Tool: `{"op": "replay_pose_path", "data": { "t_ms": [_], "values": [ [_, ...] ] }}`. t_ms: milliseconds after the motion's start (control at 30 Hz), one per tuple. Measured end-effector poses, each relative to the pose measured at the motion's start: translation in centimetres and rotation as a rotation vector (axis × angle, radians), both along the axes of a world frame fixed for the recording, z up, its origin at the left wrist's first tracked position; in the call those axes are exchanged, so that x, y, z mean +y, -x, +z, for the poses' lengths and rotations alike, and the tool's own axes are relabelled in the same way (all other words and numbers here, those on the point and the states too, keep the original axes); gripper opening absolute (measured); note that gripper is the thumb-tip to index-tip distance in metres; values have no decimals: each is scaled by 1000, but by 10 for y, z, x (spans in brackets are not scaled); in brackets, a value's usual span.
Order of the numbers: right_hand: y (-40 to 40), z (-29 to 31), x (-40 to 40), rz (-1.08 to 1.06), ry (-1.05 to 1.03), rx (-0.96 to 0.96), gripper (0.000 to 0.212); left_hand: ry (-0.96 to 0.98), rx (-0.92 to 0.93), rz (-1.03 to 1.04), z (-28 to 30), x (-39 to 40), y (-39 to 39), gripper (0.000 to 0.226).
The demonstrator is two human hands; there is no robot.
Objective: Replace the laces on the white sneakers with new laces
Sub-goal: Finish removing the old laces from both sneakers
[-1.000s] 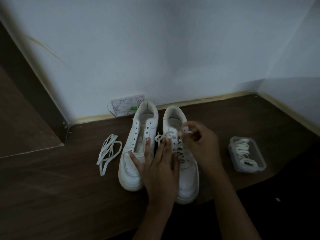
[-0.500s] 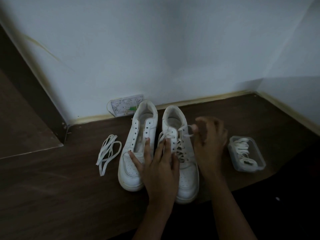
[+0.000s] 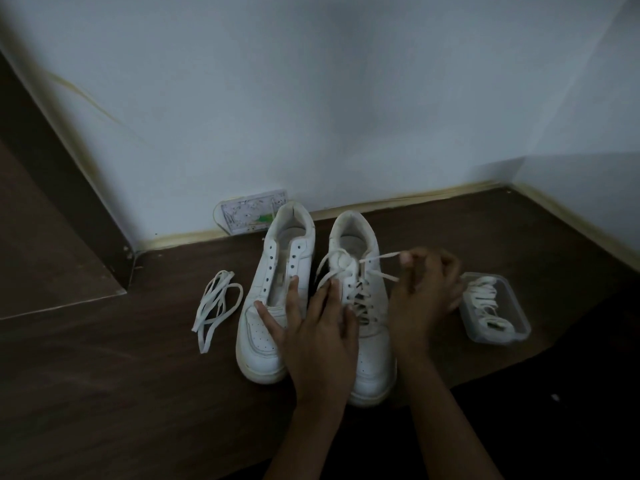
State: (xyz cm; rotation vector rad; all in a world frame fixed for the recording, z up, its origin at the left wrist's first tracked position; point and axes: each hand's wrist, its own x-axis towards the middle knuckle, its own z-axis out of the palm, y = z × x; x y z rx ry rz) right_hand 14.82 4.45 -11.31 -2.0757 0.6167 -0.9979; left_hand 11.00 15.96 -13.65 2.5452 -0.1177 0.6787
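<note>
The left hand lay spread across both sneakers; the right hand apparently pinched a lace end, drawn sideways.

Left of the left hand the laceless shoe blocks the way, its side pressed close against the laced shoe with only a narrow dark gap between them. Beyond that shoe a loose lace lies in loops on the dark floor, with bare floor around and in front of it. Right of the right hand a clear plastic box sits just beside the knuckles, leaving little room there. Ahead of both hands, the wall and a wall plate stand right behind the heels. A taut lace end crosses the space ahead of the right hand.
</note>
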Motion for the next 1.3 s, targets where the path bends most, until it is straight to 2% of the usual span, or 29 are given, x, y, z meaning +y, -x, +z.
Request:
{"op": "replay_pose_path", "data": {
  "t_ms": [100, 167, 333, 433, 633, 767, 900, 1033, 1200, 1300],
  "values": [
    [1, 5, 4, 131, 210, 8, 30, -3, 17, -15, 1, -1, -2, 44],
    [0, 5, 2, 251, 321, 22, 26, -26, 31, -30, 0, -2, -3, 48],
    [-3, -5, 2, 450, 232, -33, 12, -57, 39, -46, -3, -5, -4, 52],
    [-5, -7, 0, 473, 73, -2, 9, -41, 40, -19, -2, -8, -3, 51],
    [-2, -9, -2, 427, -157, 13, 17, -13, 44, 3, -2, -11, -1, 49],
    [-2, -5, -3, 435, -69, -3, 13, -1, 54, 8, 3, -7, -3, 52],
    [-2, -4, -6, 534, -21, -42, 12, 93, -27, 53, 14, 1, -22, 28],
    [-4, -8, 1, 507, 197, -71, 18, 154, -106, 108, 18, 3, -39, 14],
    [-4, -6, 3, 494, 203, -122, 9, 115, -43, 59, 16, 2, -48, 19],
    [-3, -5, 4, 500, 109, -89, 5, 24, -33, 37, 12, 8, -51, 28]
  ]
}}
